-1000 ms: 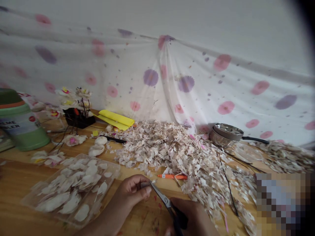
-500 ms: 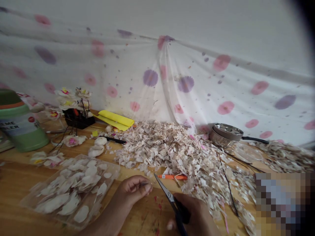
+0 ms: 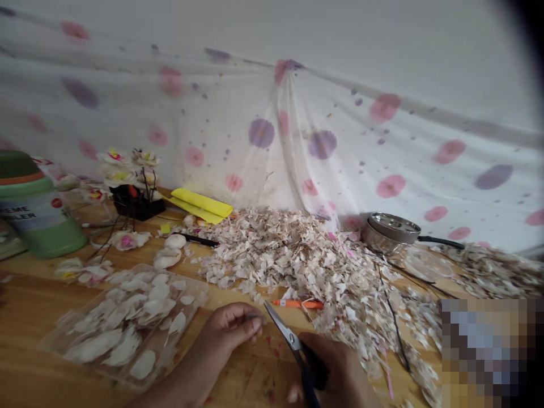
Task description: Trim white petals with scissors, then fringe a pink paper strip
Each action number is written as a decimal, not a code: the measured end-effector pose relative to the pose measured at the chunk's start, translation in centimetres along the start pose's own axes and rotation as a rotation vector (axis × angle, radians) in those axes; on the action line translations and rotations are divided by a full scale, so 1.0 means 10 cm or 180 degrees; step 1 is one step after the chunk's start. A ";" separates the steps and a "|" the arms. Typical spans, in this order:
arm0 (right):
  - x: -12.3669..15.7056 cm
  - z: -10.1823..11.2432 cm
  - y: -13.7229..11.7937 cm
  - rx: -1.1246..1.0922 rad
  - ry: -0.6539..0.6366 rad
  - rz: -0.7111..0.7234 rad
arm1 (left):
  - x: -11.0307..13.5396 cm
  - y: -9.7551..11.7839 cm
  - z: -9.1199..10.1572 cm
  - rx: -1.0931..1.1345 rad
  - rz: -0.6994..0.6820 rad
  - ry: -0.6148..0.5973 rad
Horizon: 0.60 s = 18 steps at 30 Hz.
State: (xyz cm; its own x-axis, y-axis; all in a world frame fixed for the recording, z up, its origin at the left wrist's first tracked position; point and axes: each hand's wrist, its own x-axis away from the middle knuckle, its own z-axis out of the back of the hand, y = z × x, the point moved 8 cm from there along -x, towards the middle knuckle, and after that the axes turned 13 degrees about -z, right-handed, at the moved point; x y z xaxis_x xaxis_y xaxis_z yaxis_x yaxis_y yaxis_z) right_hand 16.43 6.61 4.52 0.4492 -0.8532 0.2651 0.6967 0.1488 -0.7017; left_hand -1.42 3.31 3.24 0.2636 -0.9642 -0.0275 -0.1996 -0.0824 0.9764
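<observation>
My left hand point(image 3: 232, 328) is pinched shut at the fingertips on a small pale scrap, which is too small to make out well. My right hand point(image 3: 335, 368) grips black-handled steel scissors point(image 3: 285, 333), with the pointed blades reaching toward my left fingertips and almost touching them. Just beyond both hands lies an orange pen-like stick point(image 3: 297, 304). Left of my left hand sits a transparent plastic tray point(image 3: 187, 317) holding white petals. A large heap of cut petal scraps point(image 3: 289, 260) spreads across the wooden table behind the scissors.
A green plastic tub point(image 3: 42, 221) stands at the left, near artificial orchids in a black holder point(image 3: 136, 207). Yellow folded paper point(image 3: 199, 204) and a steel pan point(image 3: 393, 229) lie at the back. A sheer spotted cloth point(image 3: 261, 133) hangs behind. A pixelated patch hides the lower right.
The scissor tips have moved back toward my left fingertips after swinging slightly away from them. My left hand has shifted only a little.
</observation>
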 end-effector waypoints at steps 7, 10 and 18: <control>-0.09 -0.07 0.07 -0.0785 -0.0034 0.0130 | 0.12 -0.27 -0.30 -0.0332 0.0135 -0.1217; -0.05 -0.13 0.05 -0.0937 -0.0110 0.0209 | 0.19 -0.32 -0.39 -0.0463 0.0173 -0.1465; 0.00 -0.23 0.03 -0.1197 -0.0300 0.0001 | 0.24 -0.28 -0.40 -0.0561 0.0186 -0.1321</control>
State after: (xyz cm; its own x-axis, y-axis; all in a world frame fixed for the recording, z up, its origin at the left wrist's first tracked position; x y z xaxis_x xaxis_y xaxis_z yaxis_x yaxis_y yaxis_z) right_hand 15.31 5.49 2.80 0.5111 -0.8009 0.3121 0.4506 -0.0596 -0.8907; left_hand 3.53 2.20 1.28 -0.1513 -0.9883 -0.0198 -0.0299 -0.0155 0.9994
